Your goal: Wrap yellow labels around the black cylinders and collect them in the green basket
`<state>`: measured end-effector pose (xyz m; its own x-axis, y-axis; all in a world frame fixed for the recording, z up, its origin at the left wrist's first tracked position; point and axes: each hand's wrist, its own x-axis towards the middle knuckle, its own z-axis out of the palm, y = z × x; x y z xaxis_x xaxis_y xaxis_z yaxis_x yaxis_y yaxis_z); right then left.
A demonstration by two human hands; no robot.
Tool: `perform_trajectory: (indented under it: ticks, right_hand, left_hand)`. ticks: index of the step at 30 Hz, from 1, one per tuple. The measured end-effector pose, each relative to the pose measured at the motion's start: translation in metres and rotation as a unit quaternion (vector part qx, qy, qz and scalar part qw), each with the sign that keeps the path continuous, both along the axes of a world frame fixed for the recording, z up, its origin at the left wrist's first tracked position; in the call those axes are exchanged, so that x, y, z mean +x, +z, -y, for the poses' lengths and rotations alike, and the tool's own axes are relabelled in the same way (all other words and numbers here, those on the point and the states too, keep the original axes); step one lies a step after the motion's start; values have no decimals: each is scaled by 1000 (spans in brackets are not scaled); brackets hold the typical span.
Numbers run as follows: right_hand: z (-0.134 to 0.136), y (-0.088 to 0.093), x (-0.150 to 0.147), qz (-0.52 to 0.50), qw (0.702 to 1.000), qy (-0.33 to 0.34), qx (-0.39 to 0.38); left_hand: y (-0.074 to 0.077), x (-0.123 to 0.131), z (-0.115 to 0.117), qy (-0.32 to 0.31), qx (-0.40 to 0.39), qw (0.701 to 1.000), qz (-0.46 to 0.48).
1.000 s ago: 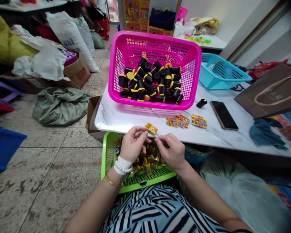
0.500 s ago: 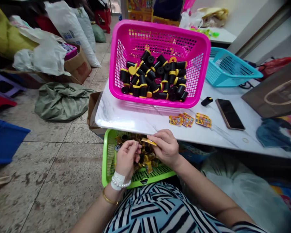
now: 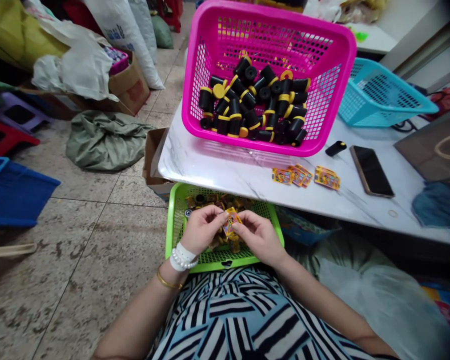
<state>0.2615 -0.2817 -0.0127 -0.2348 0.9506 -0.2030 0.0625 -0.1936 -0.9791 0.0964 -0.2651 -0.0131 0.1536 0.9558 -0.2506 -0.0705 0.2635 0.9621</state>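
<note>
Catalogued at this moment: a left hand (image 3: 202, 230) and a right hand (image 3: 260, 237), both held low over a lime-green plastic mesh tray (image 3: 172, 225). Item held: one small yellow-and-orange printed packet (image 3: 230, 221), at the centre of the tray's airspace, pinched between both hands. Both hands are nearly closed, curled inward; the left fingertips (image 3: 222, 215) press one edge and the right fingertips (image 3: 238, 227) the other.

Directly beneath the hands, a heap of small gold-and-brown wrapped pieces (image 3: 225, 242) fills the tray. A white fabric band and pearl bracelet (image 3: 182, 257) and a thin gold bangle (image 3: 168, 282) circle the left wrist. A black-and-white striped garment with pale blue patches (image 3: 247, 320) covers the lap.

At 12 o'clock, on a white marble-patterned tabletop (image 3: 225, 172), stands a magenta plastic mesh basket (image 3: 195, 75) holding black cylinders with yellow caps (image 3: 247, 100). At 1 o'clock lie flat printed packets (image 3: 298, 176). At 2 o'clock are a black smartphone (image 3: 371, 171), a loose black cylinder (image 3: 335, 148) and a turquoise mesh basket (image 3: 378, 95). At 10 o'clock, a crumpled grey-green sack (image 3: 105, 141) lies on the tiled floor.
</note>
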Motion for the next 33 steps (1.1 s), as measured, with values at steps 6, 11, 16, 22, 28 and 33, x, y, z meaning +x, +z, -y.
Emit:
perform_trajectory:
  ticks: [6,11,16,22,28,33]
  right_hand:
    - [-2,-3,2,106,990,-20,93]
    - [4,-13,-4,78,992,-72,72]
    - [6,-20,-4,81,991,-68,82]
    - [4,-22,-4,140,973,-51,175]
    - [1,-22,-6,239,924,-46,295]
    - [-4,-17,-8,235,923,-54,299]
  left_hand:
    - [3,3,0,79,37,996,-23]
    - [1,10,27,176,10,984,23]
    - [5,12,36,185,17,982,15]
    - [3,11,30,176,39,983,-32]
    - [3,6,27,232,71,969,-53]
    - [6,4,25,223,110,965,-81]
